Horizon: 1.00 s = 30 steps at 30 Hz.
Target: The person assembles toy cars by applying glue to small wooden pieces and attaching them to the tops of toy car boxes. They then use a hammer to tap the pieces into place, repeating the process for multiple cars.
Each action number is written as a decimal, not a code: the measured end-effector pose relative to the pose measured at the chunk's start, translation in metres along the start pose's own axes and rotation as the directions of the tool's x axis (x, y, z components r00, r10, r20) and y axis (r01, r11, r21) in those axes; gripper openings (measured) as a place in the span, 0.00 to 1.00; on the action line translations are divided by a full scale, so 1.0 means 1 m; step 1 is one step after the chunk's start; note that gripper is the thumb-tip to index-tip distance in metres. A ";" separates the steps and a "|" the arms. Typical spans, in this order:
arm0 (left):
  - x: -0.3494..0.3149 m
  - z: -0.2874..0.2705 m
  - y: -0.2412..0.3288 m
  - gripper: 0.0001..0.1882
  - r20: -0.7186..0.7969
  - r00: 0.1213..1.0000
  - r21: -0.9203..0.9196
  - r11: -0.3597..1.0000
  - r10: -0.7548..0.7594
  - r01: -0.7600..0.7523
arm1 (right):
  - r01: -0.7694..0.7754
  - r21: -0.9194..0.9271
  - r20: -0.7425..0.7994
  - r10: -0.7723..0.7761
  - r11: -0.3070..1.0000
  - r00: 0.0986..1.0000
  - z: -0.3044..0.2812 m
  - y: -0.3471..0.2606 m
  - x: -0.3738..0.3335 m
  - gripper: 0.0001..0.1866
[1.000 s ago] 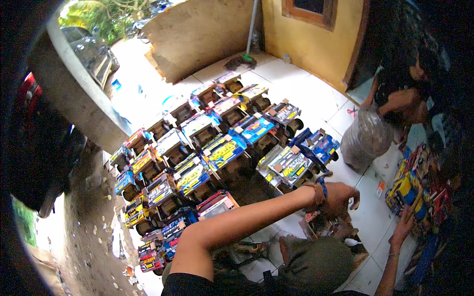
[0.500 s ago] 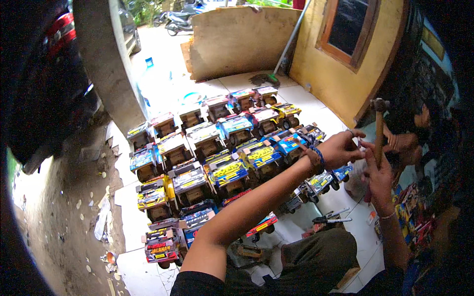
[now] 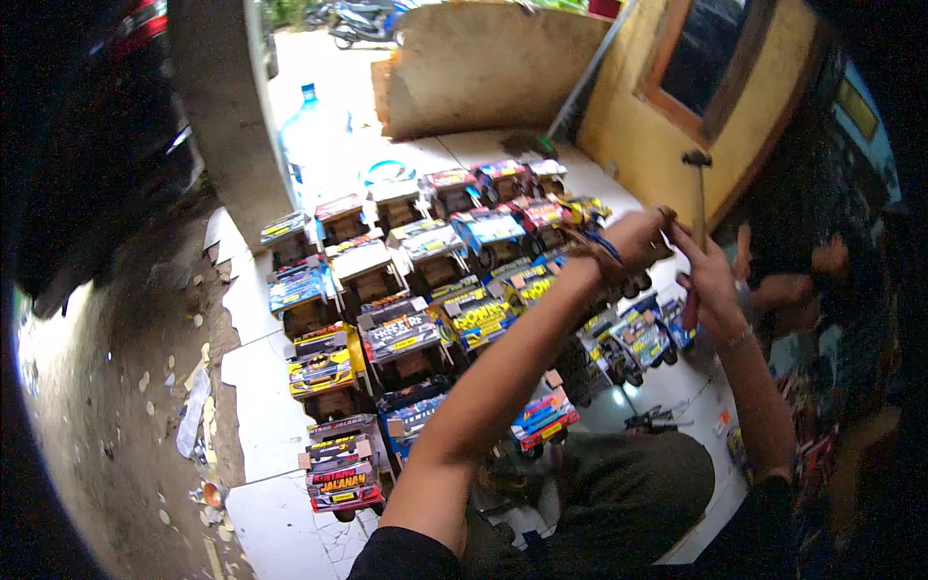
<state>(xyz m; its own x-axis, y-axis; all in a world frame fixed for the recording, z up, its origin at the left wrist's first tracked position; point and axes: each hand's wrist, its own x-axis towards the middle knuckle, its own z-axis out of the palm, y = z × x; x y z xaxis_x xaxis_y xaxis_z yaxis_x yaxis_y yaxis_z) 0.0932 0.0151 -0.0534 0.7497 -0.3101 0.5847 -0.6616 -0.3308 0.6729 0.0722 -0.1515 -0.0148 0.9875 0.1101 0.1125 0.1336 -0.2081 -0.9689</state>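
Note:
My right hand [image 3: 717,288] grips a hammer [image 3: 700,198], its wooden handle upright and its dark metal head at the top. A dark red piece [image 3: 690,307] shows beside the palm; whether it is part of the hammer I cannot tell. My left hand [image 3: 640,240], with cords round the wrist, reaches across, its fingers pinched close to my right fingertips. Whatever is in that pinch is too small to make out. Below my left arm stand rows of colourful toy trucks [image 3: 401,329] with printed panels and dark wheels.
Another person's arm [image 3: 781,290] is near my right hand. Pens [image 3: 657,420] lie by my knee, and colourful pieces [image 3: 807,425] are heaped at the right. Beyond the trucks are a low wall [image 3: 483,72], a broom [image 3: 546,145] and a large water bottle [image 3: 314,126]. Dirt ground [image 3: 164,387] borders the tiles at the left.
Both hands and the hammer have shifted left and up in the picture, while the trucks appear slightly further right. My right hand keeps its grip on the hammer.

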 end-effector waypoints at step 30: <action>0.143 -0.030 -0.306 0.18 0.198 0.691 -0.089 0.689 -0.695 0.719 | -0.193 -0.136 0.305 0.227 0.972 0.925 -0.127 0.142 0.210 0.16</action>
<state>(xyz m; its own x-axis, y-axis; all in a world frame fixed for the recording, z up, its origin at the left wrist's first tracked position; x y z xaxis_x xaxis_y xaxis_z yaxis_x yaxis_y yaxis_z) 0.4034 0.0989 -0.1621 0.9750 -0.1605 -0.1538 0.0846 -0.3717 0.9245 0.3094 -0.2811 -0.1012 0.9182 0.3514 -0.1829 -0.0500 -0.3554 -0.9334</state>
